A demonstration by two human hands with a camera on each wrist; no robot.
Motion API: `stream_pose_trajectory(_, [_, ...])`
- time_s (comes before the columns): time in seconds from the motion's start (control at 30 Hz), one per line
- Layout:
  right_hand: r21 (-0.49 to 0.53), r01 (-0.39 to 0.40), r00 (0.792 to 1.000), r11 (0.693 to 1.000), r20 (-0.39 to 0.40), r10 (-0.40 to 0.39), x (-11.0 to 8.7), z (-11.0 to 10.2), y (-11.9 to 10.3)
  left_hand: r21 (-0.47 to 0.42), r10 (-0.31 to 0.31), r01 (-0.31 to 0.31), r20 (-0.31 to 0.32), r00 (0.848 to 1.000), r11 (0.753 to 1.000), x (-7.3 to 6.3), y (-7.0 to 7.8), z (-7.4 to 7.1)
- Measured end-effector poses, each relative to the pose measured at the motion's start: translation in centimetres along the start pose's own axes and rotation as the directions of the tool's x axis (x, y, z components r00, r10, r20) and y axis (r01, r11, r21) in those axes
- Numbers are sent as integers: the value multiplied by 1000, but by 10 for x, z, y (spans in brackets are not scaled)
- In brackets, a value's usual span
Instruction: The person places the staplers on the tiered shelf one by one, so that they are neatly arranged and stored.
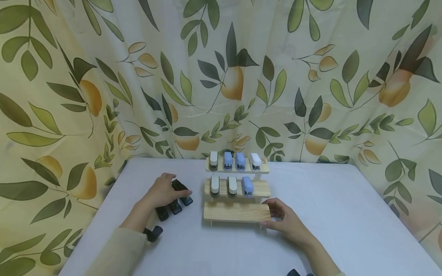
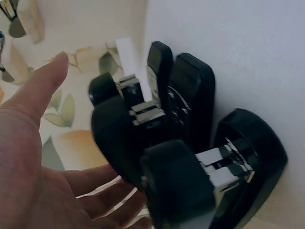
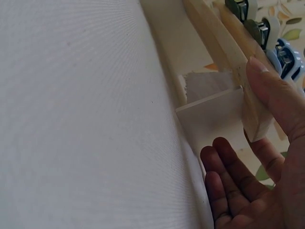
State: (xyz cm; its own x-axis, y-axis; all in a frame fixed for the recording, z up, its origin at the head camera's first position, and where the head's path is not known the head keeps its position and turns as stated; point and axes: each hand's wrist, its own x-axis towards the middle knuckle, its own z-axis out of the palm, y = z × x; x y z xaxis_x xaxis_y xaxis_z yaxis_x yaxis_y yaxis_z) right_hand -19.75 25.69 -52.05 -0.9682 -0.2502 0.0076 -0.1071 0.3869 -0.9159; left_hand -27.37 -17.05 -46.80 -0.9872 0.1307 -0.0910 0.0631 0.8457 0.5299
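Black staplers lie together on the white table to the left of a tiered wooden stand. My left hand (image 1: pixel 165 191) reaches over them, thumb spread wide from the fingers; one black stapler (image 1: pixel 183 193) is right beside the thumb. In the left wrist view the fingertips are at the near side of a black stapler (image 2: pixel 178 183), and the palm shows uncovered. At the right end of the stand's lowest wooden shelf (image 1: pixel 236 212), my right hand (image 1: pixel 283 218) grips the board between thumb and index finger. Its other fingers are loosely bent below, near a pale support (image 3: pixel 212 117).
The middle shelf (image 1: pixel 264 188) carries two white staplers (image 1: pixel 232 186) and a blue stapler (image 1: pixel 247 186). White and blue staplers line the top shelf (image 1: pixel 265 166). A leaf-and-fruit patterned curtain (image 1: pixel 221 107) hangs behind the table (image 1: pixel 310 191). A black wrist camera (image 1: pixel 154 234) sits at my left wrist.
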Motion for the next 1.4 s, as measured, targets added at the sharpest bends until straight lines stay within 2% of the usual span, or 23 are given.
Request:
stream_pose_trajectory(0.17, [-2, 7, 1000, 1000, 1, -7, 0, -1, 0, 25, -36, 35, 35, 999, 999, 7, -5, 3])
stream_pose_trajectory(0.4, [-2, 20, 1000, 1000, -7, -20, -1, -1, 0, 37, -81, 79, 65, 995, 996, 14, -5, 3])
stream_pose_trajectory(0.6, [-2, 31, 999, 1000, -16, -31, -1, -2, 0, 60, -98, 94, 79, 992, 994, 17, -5, 3])
stream_pose_trajectory(0.93, [-10, 35, 999, 999, -15, -36, 0, -1, 1, 70, -108, 103, 63, 992, 992, 17, -6, 4])
stream_pose_trajectory(1.13, [-14, 27, 1000, 1000, -6, -27, 1, 0, 1, 51, -123, 121, 36, 992, 991, 16, -10, 5])
stream_pose_trajectory(1.4, [-20, 14, 1000, 1000, 3, -14, 2, 0, 3, 26, -110, 110, 20, 994, 994, 17, -14, 3])
